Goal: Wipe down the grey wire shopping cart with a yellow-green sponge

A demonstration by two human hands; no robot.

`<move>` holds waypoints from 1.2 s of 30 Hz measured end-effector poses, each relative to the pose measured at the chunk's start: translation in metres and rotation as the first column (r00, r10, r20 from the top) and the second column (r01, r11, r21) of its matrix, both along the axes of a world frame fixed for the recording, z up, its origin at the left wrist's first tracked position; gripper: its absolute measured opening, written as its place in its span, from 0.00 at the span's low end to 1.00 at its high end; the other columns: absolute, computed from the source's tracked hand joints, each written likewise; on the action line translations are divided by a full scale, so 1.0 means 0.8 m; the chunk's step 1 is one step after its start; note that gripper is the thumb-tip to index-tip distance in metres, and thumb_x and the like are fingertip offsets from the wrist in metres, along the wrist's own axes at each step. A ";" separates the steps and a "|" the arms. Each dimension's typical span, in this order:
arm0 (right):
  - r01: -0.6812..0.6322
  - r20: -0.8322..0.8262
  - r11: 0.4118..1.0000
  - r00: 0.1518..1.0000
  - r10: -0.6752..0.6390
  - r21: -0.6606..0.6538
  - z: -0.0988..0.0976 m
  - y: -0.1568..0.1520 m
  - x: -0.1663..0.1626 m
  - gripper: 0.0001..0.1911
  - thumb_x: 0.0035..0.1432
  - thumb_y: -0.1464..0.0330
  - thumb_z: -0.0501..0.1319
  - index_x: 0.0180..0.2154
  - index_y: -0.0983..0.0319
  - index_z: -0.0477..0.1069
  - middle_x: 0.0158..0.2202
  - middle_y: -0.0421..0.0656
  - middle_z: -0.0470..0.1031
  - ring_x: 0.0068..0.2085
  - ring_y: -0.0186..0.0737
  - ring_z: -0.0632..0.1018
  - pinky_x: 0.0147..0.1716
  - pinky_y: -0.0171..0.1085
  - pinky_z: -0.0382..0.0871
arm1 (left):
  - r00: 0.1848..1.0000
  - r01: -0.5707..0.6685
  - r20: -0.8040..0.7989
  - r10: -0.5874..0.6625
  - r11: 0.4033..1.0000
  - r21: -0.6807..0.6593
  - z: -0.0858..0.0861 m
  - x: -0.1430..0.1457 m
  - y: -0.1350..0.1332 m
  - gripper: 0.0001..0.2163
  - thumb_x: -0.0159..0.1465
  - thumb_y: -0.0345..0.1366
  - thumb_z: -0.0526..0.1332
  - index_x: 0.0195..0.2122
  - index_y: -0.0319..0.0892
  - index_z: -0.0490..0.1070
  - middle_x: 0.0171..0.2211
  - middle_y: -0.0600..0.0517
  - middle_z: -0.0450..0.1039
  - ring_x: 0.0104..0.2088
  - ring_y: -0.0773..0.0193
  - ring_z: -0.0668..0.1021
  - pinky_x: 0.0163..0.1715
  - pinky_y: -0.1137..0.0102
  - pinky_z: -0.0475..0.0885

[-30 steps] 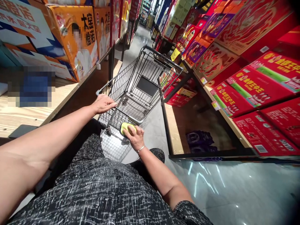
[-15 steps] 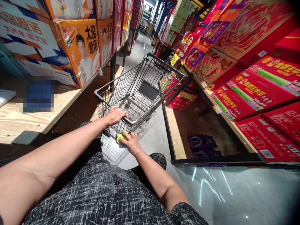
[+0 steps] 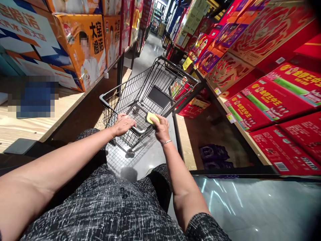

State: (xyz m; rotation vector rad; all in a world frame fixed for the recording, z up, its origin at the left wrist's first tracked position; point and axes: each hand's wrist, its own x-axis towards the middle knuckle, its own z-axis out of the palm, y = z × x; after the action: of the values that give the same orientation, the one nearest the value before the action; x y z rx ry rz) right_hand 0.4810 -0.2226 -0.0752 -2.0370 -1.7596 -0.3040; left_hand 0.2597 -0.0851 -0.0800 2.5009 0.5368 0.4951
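Fingers [image 3: 131, 124] of the left hand [image 3: 121, 126] bent over the near rim of a wire shopping cart [image 3: 139, 131], those of the right hand [image 3: 162, 129] closed around a yellow, dark-edged pad [image 3: 152, 118] just beside, with contact between pad and wire impossible to tell. Farther along the cart, a dark panel [image 3: 159, 97] against the mesh; to the left, orange cartons [image 3: 75, 63] on a wooden shelf [image 3: 64, 103], to the right, red cartons [image 3: 265, 100] above purple packs [image 3: 214, 153], and between, a glossy gray floor [image 3: 151, 45] running back past more stacked goods [image 3: 193, 20].
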 end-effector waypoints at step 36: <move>-0.119 0.050 0.987 0.992 0.114 0.110 -0.113 -0.010 -0.124 0.18 0.59 0.73 0.61 0.49 0.49 0.76 0.49 0.48 0.62 0.54 0.49 0.62 0.57 0.52 0.62 | 0.999 0.036 -0.015 -0.035 0.996 0.080 -0.014 -0.015 0.061 0.16 0.64 0.44 0.52 0.28 0.46 0.76 0.48 0.52 0.75 0.57 0.52 0.66 0.67 0.45 0.37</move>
State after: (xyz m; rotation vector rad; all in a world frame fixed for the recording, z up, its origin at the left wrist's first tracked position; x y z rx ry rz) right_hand 0.3815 -0.2310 -0.1653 -1.8536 -1.8359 -0.4050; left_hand 0.2478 -0.0363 -0.0914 2.5876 0.4852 0.4958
